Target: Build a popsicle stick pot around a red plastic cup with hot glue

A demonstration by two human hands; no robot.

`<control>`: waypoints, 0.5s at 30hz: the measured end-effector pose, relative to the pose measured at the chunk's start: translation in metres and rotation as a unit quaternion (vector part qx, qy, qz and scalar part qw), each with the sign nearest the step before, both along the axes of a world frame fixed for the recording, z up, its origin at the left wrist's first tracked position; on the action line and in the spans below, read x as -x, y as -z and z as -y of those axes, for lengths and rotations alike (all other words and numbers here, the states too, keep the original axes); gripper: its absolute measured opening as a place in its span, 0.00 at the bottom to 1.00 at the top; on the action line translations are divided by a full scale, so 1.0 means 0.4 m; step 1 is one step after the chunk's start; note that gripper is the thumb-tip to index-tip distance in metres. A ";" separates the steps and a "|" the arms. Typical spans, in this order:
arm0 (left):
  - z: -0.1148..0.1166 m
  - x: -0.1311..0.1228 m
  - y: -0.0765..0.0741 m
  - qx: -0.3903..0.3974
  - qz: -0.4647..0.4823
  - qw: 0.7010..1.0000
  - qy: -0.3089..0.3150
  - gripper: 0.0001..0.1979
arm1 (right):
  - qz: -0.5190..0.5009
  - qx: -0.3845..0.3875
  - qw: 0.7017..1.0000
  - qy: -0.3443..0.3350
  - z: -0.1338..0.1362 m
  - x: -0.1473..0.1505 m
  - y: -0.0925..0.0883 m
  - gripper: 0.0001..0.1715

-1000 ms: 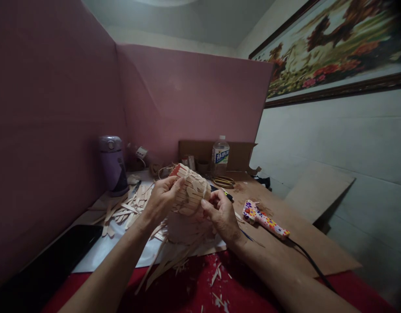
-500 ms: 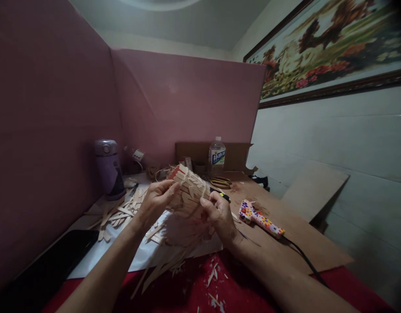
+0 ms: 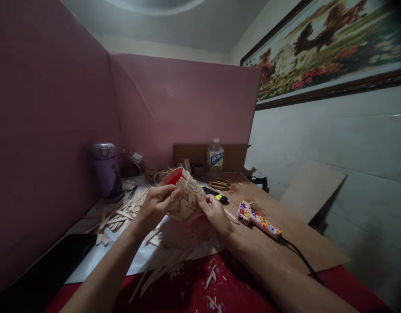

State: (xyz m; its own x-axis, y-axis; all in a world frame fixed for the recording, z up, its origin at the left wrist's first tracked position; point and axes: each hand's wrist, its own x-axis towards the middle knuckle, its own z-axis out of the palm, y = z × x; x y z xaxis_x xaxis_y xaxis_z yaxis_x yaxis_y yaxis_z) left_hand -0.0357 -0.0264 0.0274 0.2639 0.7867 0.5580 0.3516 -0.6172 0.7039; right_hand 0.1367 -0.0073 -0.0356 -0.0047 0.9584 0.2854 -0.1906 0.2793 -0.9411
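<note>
The stick cup [image 3: 191, 193] is up off the worktop [image 3: 233, 280], in the middle, w/ its open end tipped to abt 11 o'clock so the red inside [image 3: 173, 176] shows. The left hand [image 3: 158, 202] has its fingers pinched on it near the open end at 8 o'clock; the right hand [image 3: 213, 212] has its fingers gripping the other end at 4 o'clock, prob bc two hands keep it from twisting. The glue gun [image 3: 259, 220] lies at 4 o'clock, prob to be near but not bump an arm; its cord [image 3: 301, 256] runs out past the right arm. Loose sticks [image 3: 132, 208] sit at 9 o'clock, purple flask [image 3: 106, 174] at 10, bottle [image 3: 215, 157] at 1, scissors [image 3: 220, 184] at 2. A black & yellow tool [image 3: 217, 195] is just behind the right hand, so it cd get in the way
</note>
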 end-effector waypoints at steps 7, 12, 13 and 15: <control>0.004 -0.008 0.010 -0.179 -0.182 0.963 -0.088 0.17 | -0.114 0.059 0.976 -0.177 -0.003 0.017 0.023 0.25; 0.016 -0.019 0.008 -0.230 -0.208 0.946 -0.095 0.17 | -0.148 0.049 0.970 -0.187 0.014 0.019 0.006 0.22; 0.018 -0.020 0.008 -0.244 -0.200 0.945 -0.089 0.16 | -0.154 0.047 0.968 -0.191 0.015 0.020 0.003 0.22; 0.021 -0.020 0.004 -0.294 -0.169 0.937 -0.080 0.12 | -0.170 0.047 0.964 -0.199 0.017 0.019 -0.002 0.21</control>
State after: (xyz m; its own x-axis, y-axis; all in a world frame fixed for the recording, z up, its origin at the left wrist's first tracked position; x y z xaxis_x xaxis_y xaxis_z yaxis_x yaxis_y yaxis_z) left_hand -0.0276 -0.0349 0.0257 0.4089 0.4150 0.8127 0.6149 -0.7834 0.0907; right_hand 0.1291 -0.0143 -0.0348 -0.2990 0.9217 0.2472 -0.5662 0.0372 -0.8234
